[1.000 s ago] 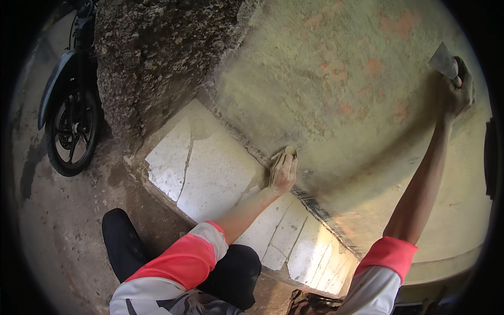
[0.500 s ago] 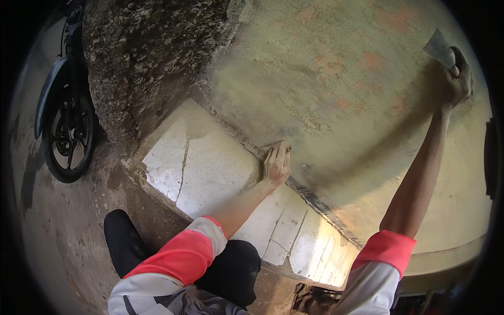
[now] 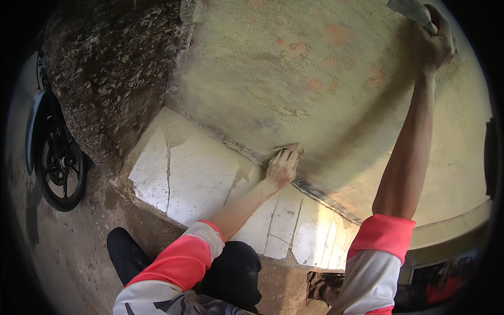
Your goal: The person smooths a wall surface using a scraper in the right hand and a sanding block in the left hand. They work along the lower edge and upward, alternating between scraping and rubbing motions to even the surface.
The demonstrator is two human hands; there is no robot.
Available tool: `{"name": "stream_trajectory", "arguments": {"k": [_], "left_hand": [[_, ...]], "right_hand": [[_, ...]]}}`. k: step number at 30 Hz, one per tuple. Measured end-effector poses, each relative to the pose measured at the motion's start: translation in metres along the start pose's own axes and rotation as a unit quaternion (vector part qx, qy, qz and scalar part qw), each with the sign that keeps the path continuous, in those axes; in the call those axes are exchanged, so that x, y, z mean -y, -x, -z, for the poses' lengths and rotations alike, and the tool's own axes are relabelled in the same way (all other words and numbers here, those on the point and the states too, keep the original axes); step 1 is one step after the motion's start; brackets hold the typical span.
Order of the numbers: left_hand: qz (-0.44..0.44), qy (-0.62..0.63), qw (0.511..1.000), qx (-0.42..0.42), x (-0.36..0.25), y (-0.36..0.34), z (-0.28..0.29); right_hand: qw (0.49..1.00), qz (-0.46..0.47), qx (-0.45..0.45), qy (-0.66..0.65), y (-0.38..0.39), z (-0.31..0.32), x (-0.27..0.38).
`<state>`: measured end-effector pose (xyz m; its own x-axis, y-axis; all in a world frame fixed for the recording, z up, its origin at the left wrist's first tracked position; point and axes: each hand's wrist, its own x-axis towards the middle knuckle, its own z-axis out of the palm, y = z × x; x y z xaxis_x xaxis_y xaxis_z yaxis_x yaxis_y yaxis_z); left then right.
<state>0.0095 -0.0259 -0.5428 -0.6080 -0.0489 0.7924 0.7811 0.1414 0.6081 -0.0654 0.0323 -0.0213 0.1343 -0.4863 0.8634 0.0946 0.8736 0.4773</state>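
Observation:
Low on the wall, just above the tiled ledge, my left hand (image 3: 282, 168) is closed on a small folded piece of sandpaper (image 3: 300, 150), pressing it to the plaster. Its fingers hide most of the sheet. Up at the far right, my right hand (image 3: 437, 47) grips a putty knife by its handle; the wide grey metal blade (image 3: 408, 8) points up and left, partly cut off by the picture's edge. Both hands are at the greenish plastered wall (image 3: 252, 68), which has worn orange patches. Whether the right hand touches it, I cannot tell.
Cracked white tiles (image 3: 202, 163) cover the ledge along the wall's foot. A rough dark stone mass (image 3: 110, 73) adjoins the wall on the left. Beyond it stands a motorcycle wheel (image 3: 60, 168). My dark-clad knee (image 3: 231, 273) is close to the ledge. A brown crumpled thing (image 3: 321, 287) lies below it.
My view has turned, shifting the wall left and up. The left hand with the sandpaper has slid right along the wall's foot. The right hand still holds the putty knife, now higher in the picture.

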Motion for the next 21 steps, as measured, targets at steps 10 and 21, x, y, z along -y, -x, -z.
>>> {"name": "stream_trajectory", "arguments": {"k": [10, 21], "left_hand": [[0.193, -0.046, 0.974, -0.113, 0.015, -0.043, 0.026], [0.092, -0.119, 0.987, -0.055, 0.006, -0.065, 0.028]], "right_hand": [[0.993, 0.044, -0.073, -0.080, 0.000, 0.017, 0.036], [0.994, 0.043, -0.079, -0.058, 0.004, 0.019, 0.038]]}}
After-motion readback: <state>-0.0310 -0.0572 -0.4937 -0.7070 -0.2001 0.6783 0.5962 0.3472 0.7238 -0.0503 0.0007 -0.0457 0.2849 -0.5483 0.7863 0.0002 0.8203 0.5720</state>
